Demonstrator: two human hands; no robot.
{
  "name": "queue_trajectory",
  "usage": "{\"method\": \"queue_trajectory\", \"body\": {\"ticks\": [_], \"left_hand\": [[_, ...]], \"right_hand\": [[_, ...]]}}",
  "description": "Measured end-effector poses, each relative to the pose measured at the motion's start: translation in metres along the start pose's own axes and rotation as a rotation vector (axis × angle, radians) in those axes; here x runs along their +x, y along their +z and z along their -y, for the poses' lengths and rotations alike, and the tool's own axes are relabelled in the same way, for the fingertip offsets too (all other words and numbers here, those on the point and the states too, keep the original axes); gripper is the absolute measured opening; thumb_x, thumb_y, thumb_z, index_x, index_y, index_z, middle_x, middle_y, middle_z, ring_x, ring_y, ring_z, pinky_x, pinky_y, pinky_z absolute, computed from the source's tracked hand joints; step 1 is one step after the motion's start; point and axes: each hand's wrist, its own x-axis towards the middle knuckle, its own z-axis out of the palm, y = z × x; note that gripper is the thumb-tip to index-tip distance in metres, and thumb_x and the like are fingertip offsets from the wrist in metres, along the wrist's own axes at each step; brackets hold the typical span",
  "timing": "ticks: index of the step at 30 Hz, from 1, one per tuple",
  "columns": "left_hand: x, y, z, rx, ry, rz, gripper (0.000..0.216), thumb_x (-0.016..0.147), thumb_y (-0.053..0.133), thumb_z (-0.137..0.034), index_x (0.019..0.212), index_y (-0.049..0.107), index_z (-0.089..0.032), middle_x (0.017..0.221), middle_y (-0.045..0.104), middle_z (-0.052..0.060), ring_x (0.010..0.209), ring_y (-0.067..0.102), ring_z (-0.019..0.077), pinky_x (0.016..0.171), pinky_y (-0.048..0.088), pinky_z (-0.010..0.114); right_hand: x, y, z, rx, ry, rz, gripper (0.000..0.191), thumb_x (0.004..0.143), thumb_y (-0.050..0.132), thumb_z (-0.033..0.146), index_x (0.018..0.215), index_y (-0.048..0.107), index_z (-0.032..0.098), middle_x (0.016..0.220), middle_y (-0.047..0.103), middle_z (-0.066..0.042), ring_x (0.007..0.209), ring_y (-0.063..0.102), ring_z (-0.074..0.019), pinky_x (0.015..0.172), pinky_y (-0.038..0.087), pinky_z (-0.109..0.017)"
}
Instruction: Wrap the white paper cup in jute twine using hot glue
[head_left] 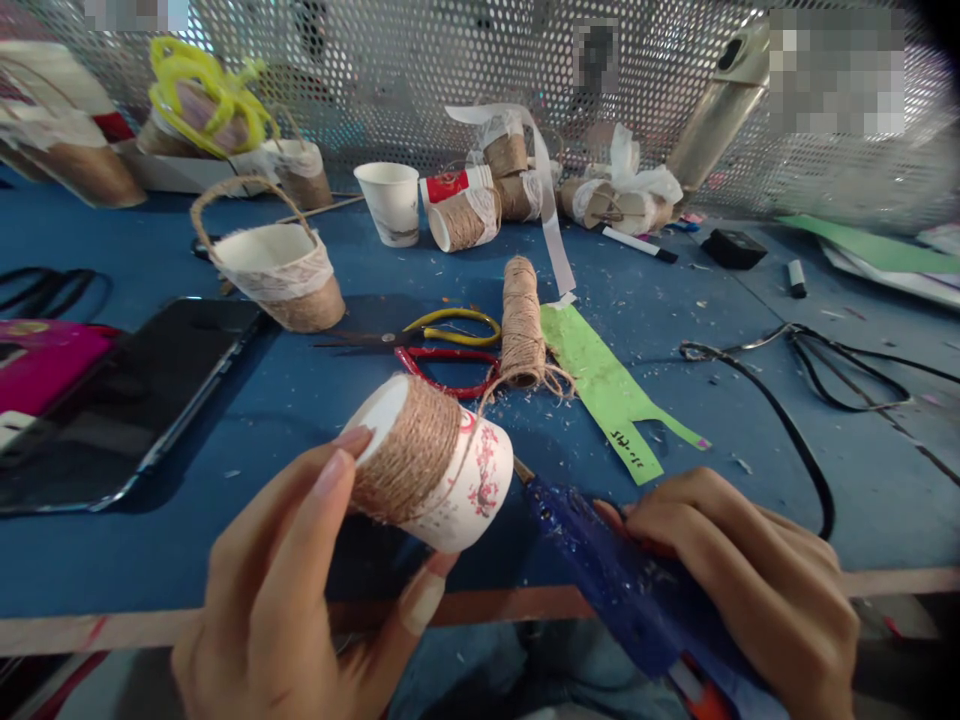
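My left hand (292, 590) grips a paper cup (480, 490) tilted on its side, fingers at one end and thumb underneath. Twine (416, 450) is wound around about half of it, and the rest shows white with a pink floral print. A loose strand runs from the cup to a twine spool (523, 320) standing behind it. My right hand (742, 570) is wrapped round a blue hot glue gun (607, 570), whose nozzle points at the cup's printed end. Whether the nozzle touches the cup I cannot tell. Scissors (450, 330) with yellow and red handles lie beside the spool.
A twine-wrapped basket (277, 270) with a handle stands left, behind a phone (150, 400). Further back are a white paper cup (390, 200) and several wrapped cups. A green paper strip (600, 390) and a black cord (795, 440) lie right. Perforated metal mesh (420, 80) borders the table.
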Motion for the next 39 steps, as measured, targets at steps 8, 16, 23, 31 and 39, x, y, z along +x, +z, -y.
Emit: {"method": "queue_trajectory", "body": {"ticks": [8,16,23,31,39], "left_hand": [[0.009,0.002,-0.005,0.000,0.079,-0.006,0.101,0.105,0.093,-0.044,0.192,0.041,-0.049,0.162,0.083,0.008,0.137,0.091,0.0352,0.110,0.082,0.046],[0.008,0.003,-0.004,0.019,0.105,-0.017,0.095,0.110,0.089,-0.049,0.192,0.041,-0.046,0.162,0.084,0.006,0.141,0.090,0.0315,0.114,0.079,0.039],[0.011,0.001,-0.006,0.042,0.100,-0.015,0.093,0.111,0.085,-0.056,0.192,0.040,-0.052,0.161,0.082,0.007,0.133,0.092,0.0351,0.105,0.084,0.047],[0.008,0.001,-0.002,0.054,0.097,-0.018,0.095,0.110,0.086,-0.057,0.192,0.039,-0.051,0.161,0.083,0.009,0.133,0.093,0.0409,0.100,0.086,0.055],[0.008,0.003,-0.007,0.069,0.082,-0.027,0.095,0.108,0.085,-0.063,0.191,0.040,-0.057,0.157,0.084,0.011,0.120,0.095,0.0465,0.084,0.087,0.065]], "right_hand": [[-0.001,0.000,-0.001,-0.005,-0.020,0.003,0.019,0.129,0.060,0.015,0.113,0.064,0.024,0.093,0.070,0.002,0.071,0.069,-0.0106,0.070,0.052,-0.028],[-0.002,0.007,0.001,-0.040,-0.001,-0.099,0.019,0.126,0.067,0.012,0.110,0.068,0.022,0.094,0.069,0.002,0.074,0.067,-0.0101,0.076,0.052,-0.027],[-0.004,0.016,0.005,-0.018,0.039,-0.154,0.024,0.129,0.061,0.011,0.108,0.068,0.021,0.094,0.069,0.002,0.079,0.069,-0.0102,0.077,0.051,-0.028],[-0.002,0.014,0.005,-0.021,0.027,-0.152,0.023,0.126,0.064,0.009,0.107,0.068,0.021,0.095,0.068,0.002,0.077,0.066,-0.0099,0.077,0.051,-0.029],[-0.003,0.011,0.000,-0.021,-0.011,-0.121,0.019,0.127,0.066,0.012,0.110,0.069,0.021,0.094,0.070,0.002,0.075,0.070,-0.0108,0.074,0.053,-0.028]]}}
